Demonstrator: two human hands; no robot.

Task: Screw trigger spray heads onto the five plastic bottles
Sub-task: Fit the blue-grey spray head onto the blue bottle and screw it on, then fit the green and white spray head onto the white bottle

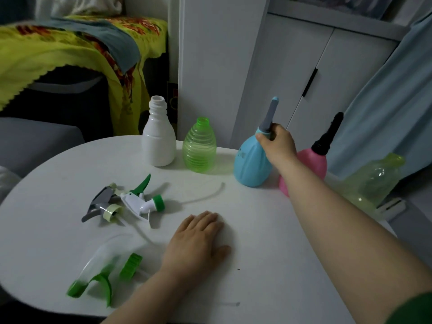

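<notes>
My right hand (277,143) grips the neck of a blue bottle (249,163) that carries a grey-blue spray head (270,114). Behind my forearm stands a pink bottle (313,161) with a black spray head (328,134). An open white bottle (159,139) and an open green ribbed bottle (199,146) stand at the table's back. A yellow-green clear bottle (374,181) lies tilted at the right edge. My left hand (198,237) rests flat on the white table (257,230). Three loose spray heads lie left: grey (102,202), white-green (142,199), clear-green (102,270).
The round table's edge curves close on the left and front. A white cabinet (292,66) rises behind the bottles and a blue curtain (397,101) hangs at right. A yellow patterned blanket (58,47) covers furniture at back left.
</notes>
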